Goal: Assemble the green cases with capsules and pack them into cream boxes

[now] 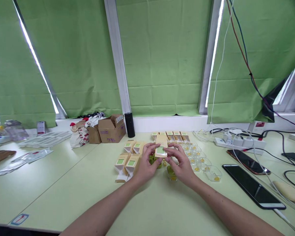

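Between my two hands I hold a small tan cardboard box (161,141) with a green window on its face. My left hand (149,162) grips its left side, and my right hand (178,160) its right side, fingers closed on the edges. Just below my right hand sits a clear container with green contents (171,173). More green items show partly behind my hands. Several similar tan boxes (132,161) stand to the left of my left hand, and another row of boxes (178,137) is behind. Clear plastic containers with yellow spots (199,160) lie right of my right hand.
At the right lie phones (254,186), a power strip (241,144) and loose cables. A brown carton (111,128) and a black cylinder (129,125) stand at the back. Flat plastic packets (24,160) lie at the left. Green blinds (164,59) hang behind the table (88,190).
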{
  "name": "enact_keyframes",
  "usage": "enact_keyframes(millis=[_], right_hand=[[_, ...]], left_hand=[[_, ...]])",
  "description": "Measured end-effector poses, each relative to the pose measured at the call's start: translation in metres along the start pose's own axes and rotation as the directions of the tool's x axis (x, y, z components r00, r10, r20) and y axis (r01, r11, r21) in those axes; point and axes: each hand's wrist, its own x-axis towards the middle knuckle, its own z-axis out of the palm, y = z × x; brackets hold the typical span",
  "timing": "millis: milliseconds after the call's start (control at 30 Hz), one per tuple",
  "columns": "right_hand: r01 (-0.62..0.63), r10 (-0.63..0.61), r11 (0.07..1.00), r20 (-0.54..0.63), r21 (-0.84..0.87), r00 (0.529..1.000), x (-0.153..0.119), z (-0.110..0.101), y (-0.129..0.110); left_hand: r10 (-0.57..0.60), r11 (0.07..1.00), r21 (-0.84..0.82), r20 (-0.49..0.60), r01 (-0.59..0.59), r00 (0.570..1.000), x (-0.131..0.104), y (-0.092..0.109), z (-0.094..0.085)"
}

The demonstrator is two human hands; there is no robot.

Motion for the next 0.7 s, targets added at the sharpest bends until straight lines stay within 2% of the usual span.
enact_keyframes(millis=[700], right_hand=[[-0.003,0.003,1.0,0.007,0.001,1.0,0.0005,0.0,0.004]], left_hand=[[-0.051,0.998,-0.031,-0.022,0.05,0.998,0.0021,-0.0024,0.0018]])
